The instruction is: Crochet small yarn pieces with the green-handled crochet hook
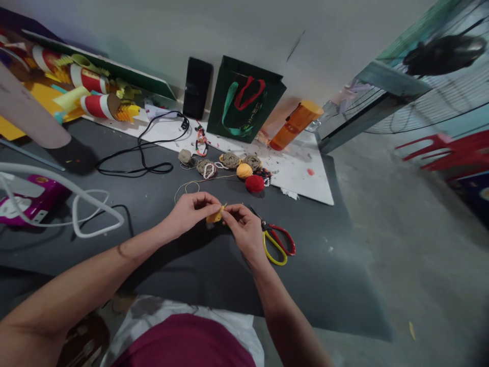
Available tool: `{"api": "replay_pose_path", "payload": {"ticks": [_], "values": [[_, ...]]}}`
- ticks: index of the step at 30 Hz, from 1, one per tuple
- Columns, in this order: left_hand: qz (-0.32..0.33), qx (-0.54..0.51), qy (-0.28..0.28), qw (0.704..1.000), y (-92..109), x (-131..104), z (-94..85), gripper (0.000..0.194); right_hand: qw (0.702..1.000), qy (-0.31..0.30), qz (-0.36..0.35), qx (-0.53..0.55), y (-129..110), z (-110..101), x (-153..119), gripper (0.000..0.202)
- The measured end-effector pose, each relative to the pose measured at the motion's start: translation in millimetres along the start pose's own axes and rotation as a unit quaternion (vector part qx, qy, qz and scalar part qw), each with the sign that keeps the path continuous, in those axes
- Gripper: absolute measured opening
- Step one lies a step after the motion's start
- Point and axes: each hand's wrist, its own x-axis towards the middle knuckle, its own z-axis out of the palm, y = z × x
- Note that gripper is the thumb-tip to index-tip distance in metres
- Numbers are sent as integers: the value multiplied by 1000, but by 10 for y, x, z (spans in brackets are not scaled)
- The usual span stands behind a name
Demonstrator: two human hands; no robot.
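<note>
Because the yellow piece [214, 217] is so small, it gets a fingertip pinch, not a fist — left hand [195, 210] clamped on one side, thumb to forefinger, right hand [244, 228] pinching the other the same way, so each probably steadies it for the other. Piece is held above the worktop [317, 285], roughly mid-depth between its front edge and the white board [313, 179] along the back. Scissors [265, 225] lie just beside the right hand, handles toward the front right corner; likely put on that side to suit that hand. Yellow ball [243, 171] and red ball [254, 184] sit by the board's front edge, near but out of the fingers' way, I'd guess. Thin strand [219, 178] runs left from around the balls and loops beyond the left hand — can't tell if it reaches the piece. Phone [197, 87] stands upright at the back, presumably leaning on the wall [153, 30] for support.
</note>
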Motion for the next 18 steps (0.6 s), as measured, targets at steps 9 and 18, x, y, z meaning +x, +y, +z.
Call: {"api": "replay_pose_path", "payload": {"ticks": [9, 18], "values": [[-36, -36, 2, 999, 1, 14, 10, 33, 999, -44, 10, -10, 6, 3, 3, 23], [-60, -116, 53, 990, -12, 25, 9, 39, 996, -78, 31, -15, 11, 14, 4, 28]]}}
